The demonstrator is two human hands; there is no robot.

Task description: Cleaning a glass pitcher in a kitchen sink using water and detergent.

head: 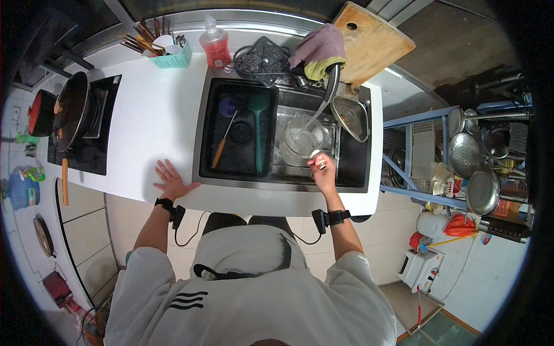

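My right hand (323, 171) is closed around the handle of a clear glass jug (289, 145) in the right part of the sink (200, 142). A stream of water (319, 111) falls from the faucet (333, 82) into the jug's wide mouth. My left hand (171, 181) rests palm down, fingers spread, on the white countertop (147, 125) left of the sink. In the dark left basin lie a slim tool with a wooden handle (218, 154) and a long green utensil (259, 138). A small round purple thing (227, 107) is near them.
A triangular strainer (351, 119) sits at the sink's right. Behind are a bottle of red liquid (215, 45), a cloth (320, 45) over the faucet and a wooden cutting board (374, 41). Left are a turquoise utensil basket (173, 60) and a wok (69, 112); a pot rack (415, 114) stands right.
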